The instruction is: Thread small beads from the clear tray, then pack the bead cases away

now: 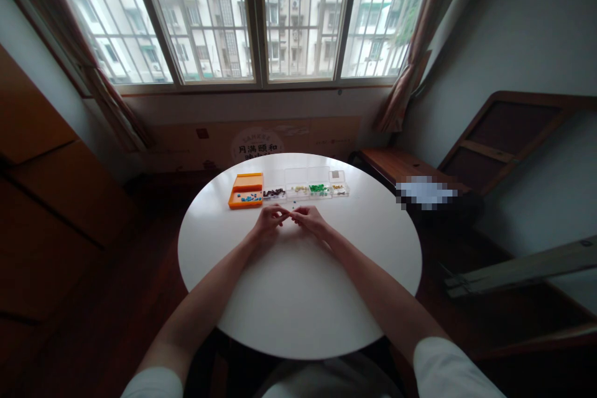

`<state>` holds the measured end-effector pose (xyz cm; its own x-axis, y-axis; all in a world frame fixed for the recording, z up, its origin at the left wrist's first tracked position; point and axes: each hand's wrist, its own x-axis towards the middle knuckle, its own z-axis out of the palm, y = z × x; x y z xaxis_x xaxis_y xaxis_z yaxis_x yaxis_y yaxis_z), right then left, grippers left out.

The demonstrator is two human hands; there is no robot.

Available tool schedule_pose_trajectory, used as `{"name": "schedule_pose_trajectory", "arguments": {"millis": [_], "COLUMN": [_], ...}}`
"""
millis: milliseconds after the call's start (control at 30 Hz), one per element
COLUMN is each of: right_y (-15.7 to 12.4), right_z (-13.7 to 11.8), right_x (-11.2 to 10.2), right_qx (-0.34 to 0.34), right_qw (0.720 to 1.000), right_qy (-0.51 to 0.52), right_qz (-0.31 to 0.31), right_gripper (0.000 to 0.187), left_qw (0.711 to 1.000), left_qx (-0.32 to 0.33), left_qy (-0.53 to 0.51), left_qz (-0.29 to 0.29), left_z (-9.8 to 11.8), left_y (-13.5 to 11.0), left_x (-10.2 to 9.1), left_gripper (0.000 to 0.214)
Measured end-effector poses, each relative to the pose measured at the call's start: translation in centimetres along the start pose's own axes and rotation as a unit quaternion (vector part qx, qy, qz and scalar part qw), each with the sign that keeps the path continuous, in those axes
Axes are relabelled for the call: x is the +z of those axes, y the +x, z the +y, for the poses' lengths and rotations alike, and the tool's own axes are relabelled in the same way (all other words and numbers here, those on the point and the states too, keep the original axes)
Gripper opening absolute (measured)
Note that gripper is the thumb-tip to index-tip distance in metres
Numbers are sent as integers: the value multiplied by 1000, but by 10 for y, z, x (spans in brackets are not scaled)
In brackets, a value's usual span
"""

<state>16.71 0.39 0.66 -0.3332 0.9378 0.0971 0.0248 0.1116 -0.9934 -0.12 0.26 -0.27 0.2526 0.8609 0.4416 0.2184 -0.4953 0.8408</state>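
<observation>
Left hand [271, 217] and right hand [306, 216] are pinched narrow, nearly meeting, probably for fine control; anything held can't be made out. Just beyond, open orange plastic box [245, 204] and clear plastic boxes [296, 176] of small coloured pieces [318, 188] are lined up on round white table [298, 298], likely for easy reach.

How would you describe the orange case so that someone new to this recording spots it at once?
Start at the round white table below the window. Toward its far edge, beyond the left hand, go to the left end of a row of clear plastic boxes. The orange case sits there, holding small blue pieces; its solid colour sets it apart from those see-through neighbours.
</observation>
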Motion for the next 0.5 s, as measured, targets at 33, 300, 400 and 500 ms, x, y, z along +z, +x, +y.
{"name": "schedule_pose_trajectory", "arguments": {"millis": [33, 300, 400, 500], "right_y": [0, 0, -1, -1], "right_z": [0, 0, -1, -2], "right_x": [0, 1, 0, 0], "right_qx": [1, 0, 3, 2], "right_qw": [1000, 1000, 1000, 1000], "right_qy": [0, -5, -6, -1], "right_qz": [0, 1, 2, 0], "right_gripper": [30, 31, 31, 30], "left_qw": [1000, 1000, 1000, 1000], "left_qx": [0, -5, -5, -8], "left_qy": [0, -5, -4, -3], "left_qz": [0, -3, -5, -6], "left_z": [-1, -8, -7, -6], "left_y": [0, 1, 1, 1], "left_x": [0, 1, 0, 0], "left_gripper": [32, 33, 33, 32]}}
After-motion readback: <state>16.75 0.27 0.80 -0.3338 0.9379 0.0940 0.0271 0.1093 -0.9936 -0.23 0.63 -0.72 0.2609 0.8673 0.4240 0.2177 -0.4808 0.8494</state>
